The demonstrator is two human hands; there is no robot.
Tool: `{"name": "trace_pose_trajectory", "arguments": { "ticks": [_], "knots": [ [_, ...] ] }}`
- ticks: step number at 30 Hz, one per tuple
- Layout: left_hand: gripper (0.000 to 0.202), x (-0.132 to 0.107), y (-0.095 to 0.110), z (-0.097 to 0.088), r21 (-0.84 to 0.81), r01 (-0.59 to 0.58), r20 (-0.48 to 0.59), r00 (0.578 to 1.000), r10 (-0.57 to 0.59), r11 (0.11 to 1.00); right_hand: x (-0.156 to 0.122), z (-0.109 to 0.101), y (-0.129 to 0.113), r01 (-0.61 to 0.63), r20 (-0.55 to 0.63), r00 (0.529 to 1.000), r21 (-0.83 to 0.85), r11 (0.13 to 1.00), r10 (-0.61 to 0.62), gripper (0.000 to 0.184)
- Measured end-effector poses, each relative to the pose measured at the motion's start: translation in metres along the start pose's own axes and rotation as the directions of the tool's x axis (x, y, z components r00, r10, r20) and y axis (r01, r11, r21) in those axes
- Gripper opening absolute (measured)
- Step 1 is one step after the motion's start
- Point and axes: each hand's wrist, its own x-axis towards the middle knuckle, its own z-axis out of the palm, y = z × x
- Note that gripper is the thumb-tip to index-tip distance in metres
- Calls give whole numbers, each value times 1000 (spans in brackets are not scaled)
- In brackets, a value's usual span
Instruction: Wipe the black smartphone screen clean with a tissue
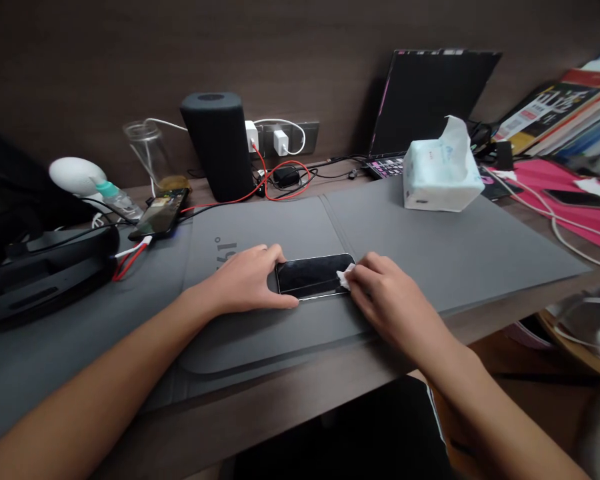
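A black phone (311, 275) lies flat, screen up, on a grey desk mat (430, 253) near the desk's front edge. My left hand (247, 280) grips the phone's left end, thumb along the near edge and fingers round the far edge. My right hand (387, 297) is closed on a small white tissue piece (346, 276) and presses it against the right end of the screen.
A white tissue pack (440, 170) stands at the back right of the mat, before a dark laptop (430, 93). A black speaker (219, 143), chargers with red cable (275, 177), a second phone (160, 213) and a glass (153, 150) sit behind. Books (560, 110) are at the far right.
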Motion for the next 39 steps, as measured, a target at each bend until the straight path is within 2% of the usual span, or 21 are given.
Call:
{"name": "trace_pose_trajectory", "arguments": {
  "ticks": [4,6,8,13,16,23,28,32,39],
  "knots": [
    [54,-1,3,-1,40,4,11,1000,-4,999,17,8,-35,78,28,997,-43,996,-77,22],
    [52,-1,4,-1,51,12,16,1000,-12,999,23,9,-43,109,38,993,-37,993,-108,22],
    [52,-2,5,-2,51,18,19,1000,-19,999,23,8,-38,113,49,993,-31,993,-112,22],
    [55,-2,5,-2,33,13,14,1000,-13,999,8,-1,-1,36,21,999,-23,999,-36,25],
    [56,-1,5,-2,26,20,1,1000,-20,999,7,-2,2,47,11,999,-53,998,-46,28],
    [52,0,3,1,38,-8,-15,1000,8,999,30,13,-49,169,12,986,-51,984,-168,22],
    [44,1,1,4,55,-23,-48,999,25,998,48,20,-60,251,19,968,34,967,-251,21],
    [47,0,4,2,54,-35,-50,998,38,998,43,20,-48,232,-2,972,120,965,-234,23],
    [59,0,2,-2,20,-8,-13,1000,8,1000,21,4,11,94,-22,995,109,990,-92,23]
  ]
}}
